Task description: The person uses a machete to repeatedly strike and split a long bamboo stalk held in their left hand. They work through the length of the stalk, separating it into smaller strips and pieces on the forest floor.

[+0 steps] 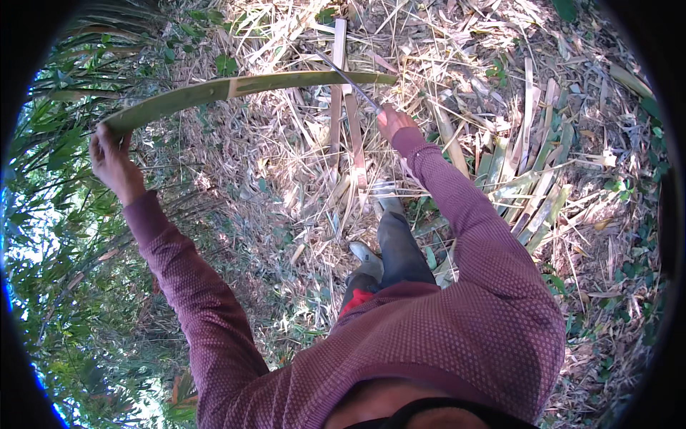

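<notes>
Gripping 1 end of a long green strip [193, 94], left hand [114, 159] pinched closed at far left, right hand [394, 121] curled around a knife [360, 91], blade crossing near strip's free end, litter-strewn ground [264, 164] between.

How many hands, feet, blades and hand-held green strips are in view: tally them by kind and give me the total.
Hands: 2 (left hand, right hand)
Feet: 2
Blade: 1, in the right hand
Held green strip: 1, in the left hand
Total: 6
</notes>
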Demonstrator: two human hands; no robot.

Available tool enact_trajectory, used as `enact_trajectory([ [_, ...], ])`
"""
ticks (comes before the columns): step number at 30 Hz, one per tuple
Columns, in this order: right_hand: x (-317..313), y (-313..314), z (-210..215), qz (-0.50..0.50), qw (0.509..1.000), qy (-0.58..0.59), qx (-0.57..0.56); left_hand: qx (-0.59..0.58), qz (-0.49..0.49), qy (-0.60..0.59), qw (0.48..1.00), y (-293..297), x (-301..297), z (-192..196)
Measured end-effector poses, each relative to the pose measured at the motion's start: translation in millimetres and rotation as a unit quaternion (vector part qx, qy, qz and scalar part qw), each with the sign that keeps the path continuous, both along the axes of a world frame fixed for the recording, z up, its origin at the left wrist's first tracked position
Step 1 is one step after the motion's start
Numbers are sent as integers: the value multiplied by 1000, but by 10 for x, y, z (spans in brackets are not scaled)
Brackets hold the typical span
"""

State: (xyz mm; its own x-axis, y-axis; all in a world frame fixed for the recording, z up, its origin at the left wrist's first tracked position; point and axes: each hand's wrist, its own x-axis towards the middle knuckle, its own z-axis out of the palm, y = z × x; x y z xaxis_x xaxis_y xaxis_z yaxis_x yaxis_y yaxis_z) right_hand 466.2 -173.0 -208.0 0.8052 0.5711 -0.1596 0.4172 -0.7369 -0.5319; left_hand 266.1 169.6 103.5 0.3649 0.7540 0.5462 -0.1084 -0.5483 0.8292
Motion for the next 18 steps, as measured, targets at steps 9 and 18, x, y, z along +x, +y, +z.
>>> enact_trajectory([
  [9,697,-216,-1479,-144,980,77,-110,37,62,77,994,540,-130,-317],
  [18,822,-349,-2069,-192,967,82,-147,-69,36,15,997,775,-190,-407],
])
